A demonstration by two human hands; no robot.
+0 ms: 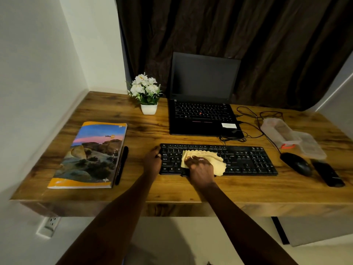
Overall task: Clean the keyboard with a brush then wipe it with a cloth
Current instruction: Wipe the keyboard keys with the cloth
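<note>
A black keyboard point(248, 159) lies across the front of the wooden desk point(149, 131). A yellow cloth point(198, 155) is spread over the keys left of the middle. My right hand point(200, 166) presses down on the cloth with its fingers curled onto it. At the keyboard's left end my left hand point(152, 159) grips the edge, fingers wrapped over the corner keys. No brush is plainly in view.
An open black laptop point(202, 104) stands behind the keyboard, with cables point(254, 123) trailing right. To the right lie a black mouse point(297, 163), a black remote point(327, 174) and a clear plastic case point(290, 138). On the left are a notebook point(91, 155), a pen point(121, 165) and a flower pot point(148, 92).
</note>
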